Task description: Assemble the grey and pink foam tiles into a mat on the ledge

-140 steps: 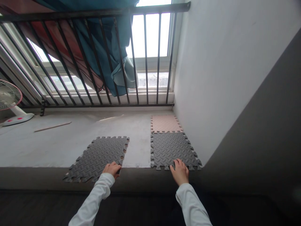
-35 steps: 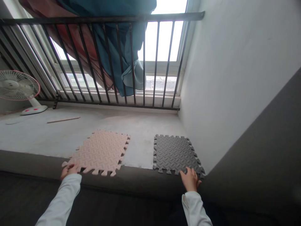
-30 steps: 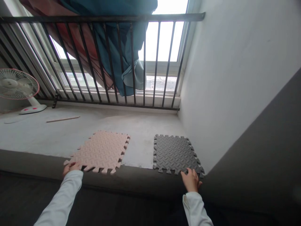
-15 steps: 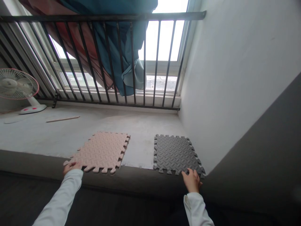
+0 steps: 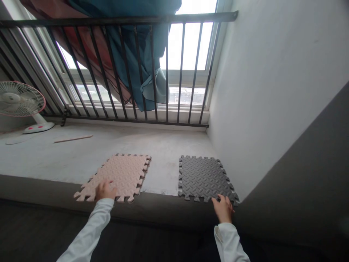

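Observation:
A pink foam mat [image 5: 124,173] with jigsaw edges lies on the white ledge [image 5: 163,145], its front teeth reaching past the ledge's edge. My left hand [image 5: 105,190] is over the front part of this mat, fingers apart and holding nothing. To the right, beside the wall, lies a dark grey foam mat [image 5: 203,177] of the same kind. My right hand [image 5: 223,208] is at its front right edge, with the thumb and fingers around the edge teeth. Bare ledge separates the two mats.
A white and pink fan [image 5: 21,100] stands at the far left, near a thin stick [image 5: 73,139]. Black railing [image 5: 122,119] runs along the back before a window and hanging curtains [image 5: 131,65]. A white wall [image 5: 267,91] rises at the right.
My left hand has let go of the pink mat's front left corner and moved right, over its front part. My right hand has hardly moved.

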Demonstrator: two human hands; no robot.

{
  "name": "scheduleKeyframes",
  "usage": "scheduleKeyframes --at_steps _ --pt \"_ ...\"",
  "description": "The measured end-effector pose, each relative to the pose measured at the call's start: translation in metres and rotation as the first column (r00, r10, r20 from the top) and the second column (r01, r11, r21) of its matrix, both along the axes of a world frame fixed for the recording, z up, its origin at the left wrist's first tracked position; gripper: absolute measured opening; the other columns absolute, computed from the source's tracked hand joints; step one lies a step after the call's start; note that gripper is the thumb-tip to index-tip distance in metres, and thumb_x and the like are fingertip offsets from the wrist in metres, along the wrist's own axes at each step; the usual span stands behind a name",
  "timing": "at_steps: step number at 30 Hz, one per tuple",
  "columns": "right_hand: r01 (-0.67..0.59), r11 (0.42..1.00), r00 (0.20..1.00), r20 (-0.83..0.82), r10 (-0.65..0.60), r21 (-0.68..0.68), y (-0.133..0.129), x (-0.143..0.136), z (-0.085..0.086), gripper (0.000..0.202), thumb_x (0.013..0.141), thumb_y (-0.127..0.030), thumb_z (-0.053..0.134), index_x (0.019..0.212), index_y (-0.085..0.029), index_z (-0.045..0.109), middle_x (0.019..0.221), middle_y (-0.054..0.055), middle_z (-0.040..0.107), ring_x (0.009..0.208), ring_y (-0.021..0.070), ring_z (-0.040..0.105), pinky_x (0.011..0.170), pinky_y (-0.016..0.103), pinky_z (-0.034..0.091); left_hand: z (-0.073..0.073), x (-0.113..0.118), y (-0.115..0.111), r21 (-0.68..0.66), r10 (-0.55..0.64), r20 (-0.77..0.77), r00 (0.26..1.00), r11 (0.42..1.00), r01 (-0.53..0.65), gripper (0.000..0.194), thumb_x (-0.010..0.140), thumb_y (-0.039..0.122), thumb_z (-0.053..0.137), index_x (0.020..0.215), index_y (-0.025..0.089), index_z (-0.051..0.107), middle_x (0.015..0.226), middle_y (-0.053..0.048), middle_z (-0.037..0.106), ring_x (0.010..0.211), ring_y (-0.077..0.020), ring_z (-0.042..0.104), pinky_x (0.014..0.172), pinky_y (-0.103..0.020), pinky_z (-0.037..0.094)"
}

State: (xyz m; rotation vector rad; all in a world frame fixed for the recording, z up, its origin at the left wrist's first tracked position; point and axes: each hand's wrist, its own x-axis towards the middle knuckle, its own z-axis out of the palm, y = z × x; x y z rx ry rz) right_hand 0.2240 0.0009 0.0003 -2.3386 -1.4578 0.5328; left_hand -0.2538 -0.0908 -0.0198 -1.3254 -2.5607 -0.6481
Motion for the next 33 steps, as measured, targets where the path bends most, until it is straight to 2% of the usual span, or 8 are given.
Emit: scheduleKeyframes --at_steps 2,4,9,15,21,26,30,33 --pt "-0.006 1.000 1.000 -0.011 0.006 -0.005 0.000 0.000 0.001 0.045 0.073 -0.030 0.045 0.113 -0.013 0.054 0.130 0.018 0.039 0.121 0.0312 0.035 0.095 0.046 0.028 -0.006 0.030 0.004 -0.113 -0.338 -0.027 0.941 0.936 0.333 0.035 0.070 0.024 0.040 0.099 0.021 0.059 0.109 -0.008 0.061 0.108 -0.0225 0.050 0.101 -0.043 0.030" --pt "-0.013 1.000 1.000 -0.026 0.013 -0.010 -0.001 0.000 0.002 0.045 0.073 -0.031 0.045 0.114 -0.013 0.053 0.131 0.019 0.039 0.121 0.0314 0.035 0.095 0.047 0.028 -0.012 0.059 0.007 -0.163 -0.452 -0.059 0.890 0.884 0.438 0.042 0.069 0.018 0.038 0.107 0.022 0.058 0.111 -0.007 0.062 0.110 -0.0210 0.050 0.106 -0.046 0.021" --pt "-0.011 1.000 0.999 -0.031 0.011 0.006 -0.002 0.004 -0.001 0.044 0.073 -0.031 0.045 0.112 -0.012 0.055 0.131 0.020 0.039 0.121 0.0326 0.035 0.095 0.049 0.029 -0.023 0.091 0.014 -0.186 -0.420 -0.126 0.899 0.900 0.394 0.053 0.064 0.005 0.033 0.110 0.014 0.058 0.114 -0.011 0.061 0.114 -0.0195 0.049 0.105 -0.041 0.025" --pt "-0.043 0.999 0.999 -0.029 0.042 -0.018 -0.003 0.004 0.000 0.045 0.074 -0.030 0.044 0.115 -0.012 0.053 0.133 0.019 0.037 0.122 0.0324 0.034 0.096 0.049 0.028 -0.024 0.080 0.013 -0.102 -0.456 -0.084 0.886 0.888 0.447 0.055 0.063 0.001 0.028 0.101 0.019 0.062 0.109 -0.006 0.064 0.111 -0.0159 0.052 0.104 -0.040 0.028" --pt "-0.040 0.999 0.999 -0.011 0.040 0.005 -0.003 0.002 -0.002 0.045 0.072 -0.030 0.046 0.112 -0.012 0.055 0.130 0.020 0.041 0.122 0.0318 0.035 0.095 0.047 0.029 -0.035 0.071 0.014 -0.020 -0.491 -0.094 0.866 0.871 0.491 0.051 0.064 0.004 0.029 0.100 0.020 0.063 0.107 -0.005 0.065 0.110 -0.0166 0.053 0.103 -0.040 0.031" --pt "-0.006 0.991 1.000 -0.019 0.009 0.137 -0.001 0.001 -0.010 0.041 0.068 -0.028 0.046 0.104 -0.012 0.060 0.122 0.019 0.050 0.114 0.0315 0.044 0.091 0.045 0.033 -0.030 0.074 0.018 -0.063 -0.461 -0.150 0.875 0.887 0.457 0.048 0.063 0.004 0.031 0.094 0.021 0.064 0.104 -0.006 0.066 0.107 -0.0186 0.054 0.101 -0.041 0.033" --pt "0.024 0.962 0.998 -0.057 -0.009 0.271 -0.002 -0.002 -0.012 0.039 0.066 -0.023 0.045 0.099 -0.009 0.062 0.119 0.020 0.052 0.111 0.0293 0.047 0.093 0.040 0.033 -0.017 0.114 0.024 -0.116 -0.473 -0.219 0.853 0.881 0.459 0.046 0.062 0.003 0.036 0.095 0.019 0.063 0.101 -0.008 0.066 0.107 -0.0217 0.053 0.101 -0.046 0.030" --pt "0.025 0.940 0.990 -0.140 0.025 0.340 -0.005 -0.006 -0.008 0.039 0.065 -0.021 0.044 0.097 -0.008 0.062 0.118 0.019 0.053 0.113 0.0272 0.046 0.095 0.034 0.032 -0.011 0.173 0.033 -0.169 -0.625 -0.096 0.775 0.778 0.606 0.040 0.068 0.008 0.039 0.097 0.023 0.062 0.099 -0.006 0.065 0.098 -0.0179 0.056 0.101 -0.041 0.031"
